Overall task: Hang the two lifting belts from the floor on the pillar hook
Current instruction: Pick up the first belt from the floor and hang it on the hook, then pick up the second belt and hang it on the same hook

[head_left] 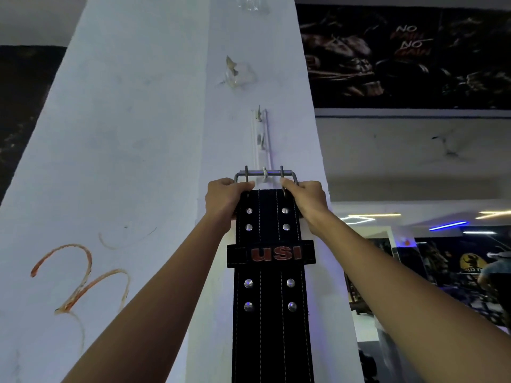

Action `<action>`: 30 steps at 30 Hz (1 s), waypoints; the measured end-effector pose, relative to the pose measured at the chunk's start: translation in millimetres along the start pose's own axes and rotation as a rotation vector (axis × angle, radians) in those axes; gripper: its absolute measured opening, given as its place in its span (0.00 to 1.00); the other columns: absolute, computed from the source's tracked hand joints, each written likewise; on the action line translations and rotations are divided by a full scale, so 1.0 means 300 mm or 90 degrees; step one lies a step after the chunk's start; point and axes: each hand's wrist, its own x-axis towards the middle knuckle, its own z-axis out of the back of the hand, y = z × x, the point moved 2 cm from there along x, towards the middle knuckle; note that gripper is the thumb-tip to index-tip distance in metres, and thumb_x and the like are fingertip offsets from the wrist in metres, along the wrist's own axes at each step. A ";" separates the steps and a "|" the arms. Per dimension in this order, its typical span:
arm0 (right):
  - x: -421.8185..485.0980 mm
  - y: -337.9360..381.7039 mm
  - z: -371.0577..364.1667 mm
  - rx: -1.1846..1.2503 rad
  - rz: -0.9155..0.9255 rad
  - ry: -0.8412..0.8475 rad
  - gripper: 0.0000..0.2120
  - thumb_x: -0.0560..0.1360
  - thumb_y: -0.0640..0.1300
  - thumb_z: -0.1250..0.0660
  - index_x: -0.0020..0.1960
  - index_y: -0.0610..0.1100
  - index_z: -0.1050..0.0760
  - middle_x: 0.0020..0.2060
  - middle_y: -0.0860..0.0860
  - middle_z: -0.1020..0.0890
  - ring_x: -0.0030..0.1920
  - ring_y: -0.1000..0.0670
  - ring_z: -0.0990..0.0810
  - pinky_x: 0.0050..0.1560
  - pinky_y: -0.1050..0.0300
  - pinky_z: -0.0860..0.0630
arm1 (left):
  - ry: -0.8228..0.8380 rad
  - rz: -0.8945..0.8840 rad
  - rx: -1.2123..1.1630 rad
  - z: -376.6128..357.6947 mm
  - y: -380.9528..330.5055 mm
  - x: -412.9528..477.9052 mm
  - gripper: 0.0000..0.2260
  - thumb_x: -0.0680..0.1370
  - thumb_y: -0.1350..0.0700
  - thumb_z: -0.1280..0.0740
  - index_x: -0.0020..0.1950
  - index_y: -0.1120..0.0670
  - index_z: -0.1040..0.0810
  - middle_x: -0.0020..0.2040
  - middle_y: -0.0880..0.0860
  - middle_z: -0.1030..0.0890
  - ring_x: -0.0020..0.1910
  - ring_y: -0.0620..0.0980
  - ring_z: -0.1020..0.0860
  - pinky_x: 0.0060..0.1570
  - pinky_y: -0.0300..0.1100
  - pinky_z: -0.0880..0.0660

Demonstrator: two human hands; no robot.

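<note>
A black lifting belt (pixel 269 288) with white stitching, silver rivets and a red "USI" loop hangs flat against the white pillar (pixel 132 150). Its metal buckle (pixel 266 174) sits at the top, and the lowest small hook (pixel 265 172) of a white hook strip passes over the buckle bar. My left hand (pixel 225 199) grips the belt's top left corner by the buckle. On the top right corner my right hand (pixel 305 200) holds the same belt. Only one belt is in view.
The hook strip (pixel 260 136) carries more hooks higher up, and two clear stick-on hooks (pixel 237 74) sit above it. Orange scribbles mark the pillar's left face. A dark gym poster (pixel 401 56) hangs to the right, with a person (pixel 495 275) and equipment in the lower right.
</note>
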 end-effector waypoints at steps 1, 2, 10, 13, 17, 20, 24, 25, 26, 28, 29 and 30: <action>-0.011 -0.005 0.006 0.015 -0.002 0.019 0.18 0.71 0.55 0.34 0.33 0.42 0.30 0.32 0.46 0.27 0.35 0.47 0.29 0.41 0.54 0.31 | -0.001 -0.011 0.006 -0.001 0.003 -0.006 0.09 0.71 0.55 0.28 0.43 0.59 0.25 0.36 0.55 0.22 0.33 0.53 0.23 0.35 0.43 0.23; -0.028 -0.006 0.013 0.033 -0.006 0.049 0.19 0.72 0.56 0.36 0.38 0.40 0.26 0.36 0.45 0.24 0.39 0.46 0.26 0.46 0.53 0.29 | -0.001 -0.023 0.006 0.000 0.007 -0.022 0.10 0.73 0.53 0.30 0.45 0.59 0.23 0.39 0.55 0.20 0.36 0.53 0.22 0.39 0.45 0.23; -0.396 -0.184 0.059 0.256 -0.026 0.089 0.16 0.79 0.49 0.44 0.58 0.40 0.24 0.51 0.47 0.19 0.51 0.51 0.21 0.54 0.60 0.26 | -0.044 -0.111 -0.012 0.027 0.243 -0.418 0.15 0.82 0.50 0.46 0.43 0.55 0.25 0.38 0.48 0.23 0.39 0.46 0.26 0.42 0.40 0.29; -0.568 -0.328 0.080 0.239 -0.042 0.089 0.07 0.76 0.40 0.37 0.52 0.42 0.23 0.45 0.47 0.18 0.46 0.54 0.19 0.51 0.61 0.23 | -0.017 -0.059 -0.042 0.049 0.397 -0.577 0.13 0.81 0.55 0.42 0.41 0.59 0.25 0.34 0.53 0.25 0.35 0.46 0.27 0.37 0.41 0.29; -0.832 -0.514 0.121 0.219 -0.172 0.086 0.11 0.74 0.40 0.35 0.55 0.40 0.22 0.50 0.43 0.16 0.50 0.49 0.17 0.54 0.59 0.22 | 0.035 0.047 -0.080 0.078 0.578 -0.817 0.13 0.79 0.59 0.38 0.36 0.63 0.29 0.32 0.56 0.31 0.32 0.48 0.33 0.33 0.41 0.34; -1.007 -0.618 0.156 0.182 -0.266 0.067 0.08 0.74 0.43 0.34 0.49 0.42 0.19 0.48 0.42 0.16 0.49 0.46 0.17 0.53 0.54 0.22 | 0.055 0.134 -0.065 0.113 0.717 -0.988 0.17 0.79 0.57 0.37 0.35 0.66 0.31 0.31 0.57 0.33 0.32 0.50 0.35 0.33 0.43 0.36; -1.147 -0.697 0.194 0.149 -0.395 0.087 0.06 0.74 0.43 0.35 0.43 0.44 0.20 0.40 0.47 0.16 0.39 0.51 0.18 0.39 0.62 0.22 | 0.099 0.237 -0.051 0.152 0.843 -1.133 0.17 0.77 0.55 0.35 0.40 0.70 0.25 0.34 0.60 0.26 0.35 0.54 0.28 0.39 0.51 0.27; -1.159 -0.703 0.198 0.145 -0.414 0.096 0.06 0.74 0.43 0.35 0.44 0.45 0.20 0.39 0.48 0.16 0.37 0.53 0.18 0.37 0.62 0.22 | 0.103 0.253 -0.046 0.155 0.848 -1.147 0.16 0.77 0.55 0.35 0.41 0.70 0.23 0.35 0.61 0.24 0.36 0.54 0.26 0.41 0.54 0.24; -1.164 -0.705 0.200 0.143 -0.422 0.105 0.06 0.75 0.43 0.35 0.44 0.45 0.20 0.40 0.48 0.16 0.37 0.54 0.17 0.37 0.63 0.21 | 0.102 0.267 -0.041 0.156 0.842 -1.154 0.15 0.78 0.56 0.35 0.42 0.69 0.21 0.37 0.61 0.21 0.37 0.54 0.23 0.43 0.55 0.22; -1.168 -0.697 0.201 0.141 -0.417 0.105 0.06 0.75 0.42 0.36 0.46 0.44 0.21 0.42 0.46 0.17 0.40 0.52 0.19 0.41 0.62 0.22 | 0.097 0.289 -0.024 0.156 0.820 -1.169 0.12 0.78 0.56 0.36 0.46 0.64 0.18 0.40 0.58 0.17 0.41 0.52 0.19 0.47 0.52 0.21; -1.178 -0.698 0.202 0.131 -0.415 0.097 0.06 0.76 0.43 0.36 0.49 0.44 0.21 0.44 0.47 0.18 0.42 0.53 0.20 0.44 0.61 0.23 | 0.094 0.298 -0.006 0.160 0.812 -1.188 0.11 0.78 0.55 0.36 0.49 0.62 0.18 0.43 0.56 0.16 0.44 0.51 0.18 0.50 0.49 0.20; -1.203 -0.711 0.209 0.111 -0.425 0.088 0.08 0.76 0.44 0.37 0.52 0.44 0.23 0.47 0.49 0.20 0.45 0.54 0.22 0.48 0.61 0.26 | 0.085 0.313 0.022 0.173 0.812 -1.220 0.11 0.79 0.54 0.37 0.53 0.60 0.19 0.47 0.55 0.16 0.48 0.50 0.18 0.52 0.48 0.21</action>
